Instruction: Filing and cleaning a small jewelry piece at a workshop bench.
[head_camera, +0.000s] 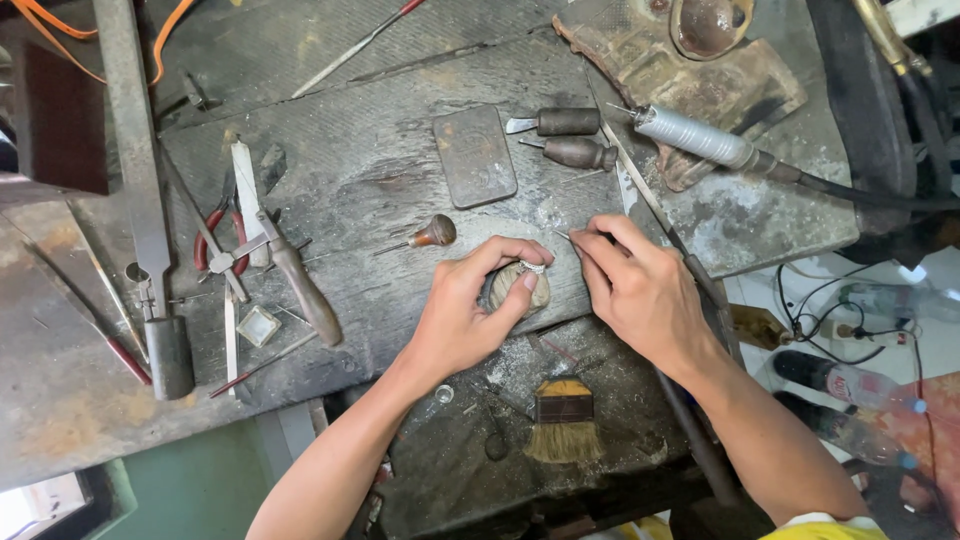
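Even soft daylight, faint shadows, sharp centre, wide-angle bending at edges.

The left hand (470, 310) grips a rounded wooden holder (518, 288) with a small ring (534, 267) set on top, pressed against the dark wooden bench (380, 170). Just right of the holder, the right hand (640, 290) pinches a thin metal tool (566, 236), its tip near the ring. Below the holder lies a brush (563, 420); above it, a flat metal block (475, 155).
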